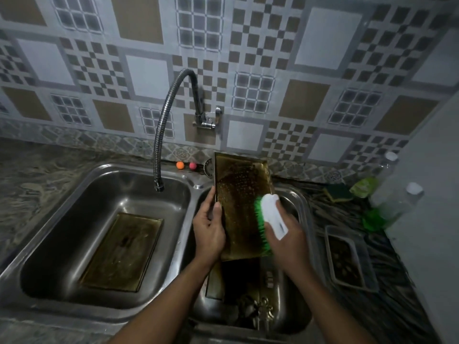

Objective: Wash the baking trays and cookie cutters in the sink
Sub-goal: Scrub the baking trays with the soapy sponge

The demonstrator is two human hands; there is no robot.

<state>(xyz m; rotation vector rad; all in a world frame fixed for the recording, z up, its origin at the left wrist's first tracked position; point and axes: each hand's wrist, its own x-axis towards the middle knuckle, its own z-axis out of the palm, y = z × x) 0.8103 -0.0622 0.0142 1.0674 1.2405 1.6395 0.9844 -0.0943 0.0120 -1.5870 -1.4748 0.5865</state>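
Presently, scrubbing is being done at centre frame. A tray (238, 194) is being held tilted over the right basin of the sink (183, 234), its far end leaning up towards the wall. Its left edge is being gripped by the left hand (208, 229), thumb lying on the inner face and fingers curled behind the rim. A brush (270, 214) is being clasped by the right hand (285, 242), fingers wrapped round its white back, and the green bristles are being pressed against the tray's right side.

Brown speckling is showing across most of the tray's face, so much scrubbing is judged to be remaining. Short, overlapping strokes are being advised, worked from the far end down, so that loosened dirt is being carried into the basin and not over cleaned metal. The corners and the raised rim are likely to be needing the bristle tips. A firm hold at the left edge is being called for, since wet metal is apt to be slipping under the brush's push.

No water is being seen at the tap (161, 135), whose spout is hanging over the left basin. A second tray (121, 252) is lying flat there, at lower left. Cutters (260, 311) are lying dimly at the bottom of the right basin, lower centre; their number cannot be told.
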